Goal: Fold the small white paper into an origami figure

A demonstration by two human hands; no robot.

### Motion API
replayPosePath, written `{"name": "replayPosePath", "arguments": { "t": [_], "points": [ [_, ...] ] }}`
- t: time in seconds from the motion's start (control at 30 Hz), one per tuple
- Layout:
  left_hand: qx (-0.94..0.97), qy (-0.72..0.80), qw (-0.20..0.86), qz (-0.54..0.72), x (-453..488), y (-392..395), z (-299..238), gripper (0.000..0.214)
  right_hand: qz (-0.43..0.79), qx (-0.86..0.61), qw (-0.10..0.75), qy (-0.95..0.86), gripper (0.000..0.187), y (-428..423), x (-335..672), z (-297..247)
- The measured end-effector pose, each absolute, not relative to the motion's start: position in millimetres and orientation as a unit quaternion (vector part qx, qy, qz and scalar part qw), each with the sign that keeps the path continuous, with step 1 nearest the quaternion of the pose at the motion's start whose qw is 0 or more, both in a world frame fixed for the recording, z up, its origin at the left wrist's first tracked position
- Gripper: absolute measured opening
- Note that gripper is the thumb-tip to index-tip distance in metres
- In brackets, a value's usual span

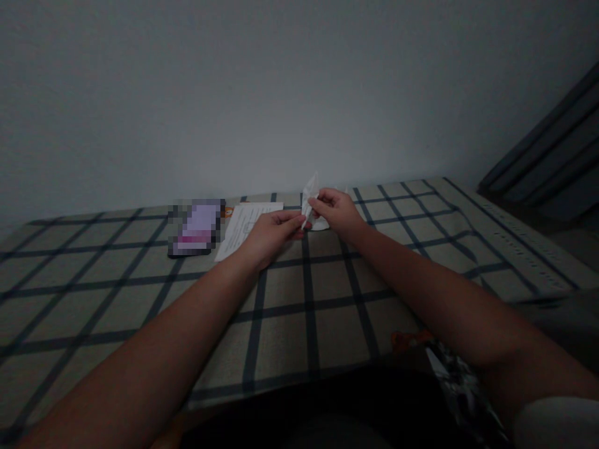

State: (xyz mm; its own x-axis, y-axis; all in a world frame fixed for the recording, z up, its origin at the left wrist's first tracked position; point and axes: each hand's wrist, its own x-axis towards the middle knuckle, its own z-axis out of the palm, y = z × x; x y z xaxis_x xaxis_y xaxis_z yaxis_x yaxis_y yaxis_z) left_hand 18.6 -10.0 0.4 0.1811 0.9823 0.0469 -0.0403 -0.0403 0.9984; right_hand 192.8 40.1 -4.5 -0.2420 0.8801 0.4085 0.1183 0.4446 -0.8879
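Both my arms reach forward over a checked cloth surface [140,293]. My left hand [274,234] and my right hand [337,212] meet near the far edge and pinch a small folded piece of white paper [309,196] between their fingertips. The paper stands up between the two hands, its upper tip pointing at the wall. Both hands are closed on it. Just behind my left hand a printed white sheet [243,227] lies flat on the cloth.
A phone with a lit, blurred screen [196,227] lies left of the printed sheet. A plain wall rises behind the surface. Dark striped fabric [552,156] hangs at the right. A patterned bag or wrapper [449,368] sits near my lap.
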Motion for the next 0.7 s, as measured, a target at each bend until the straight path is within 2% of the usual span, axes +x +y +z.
{"name": "replayPosePath", "arguments": {
  "t": [0.13,0.33,0.47,0.6,0.7],
  "points": [
    [0.518,0.414,0.583,0.470,20.7,-11.6,2.1,0.031,0.385,-0.364,0.505,-0.682,0.029,41.9,193.6,-6.4],
    [0.536,0.433,0.546,0.477,19.7,-12.2,2.6,0.028,0.394,-0.357,0.509,-0.677,0.028,41.3,192.9,-5.6],
    [0.594,0.485,0.445,0.463,15.8,-11.7,2.2,0.019,0.408,-0.348,0.479,-0.695,0.026,38.7,193.5,-1.2],
    [0.571,0.464,0.447,0.509,15.2,-13.2,8.6,0.030,0.432,-0.315,0.426,-0.730,0.024,37.3,195.3,0.2],
    [0.591,0.472,0.401,0.516,14.6,-13.8,12.7,0.036,0.442,-0.295,0.381,-0.757,0.026,36.2,195.1,-2.0]
  ]
}}
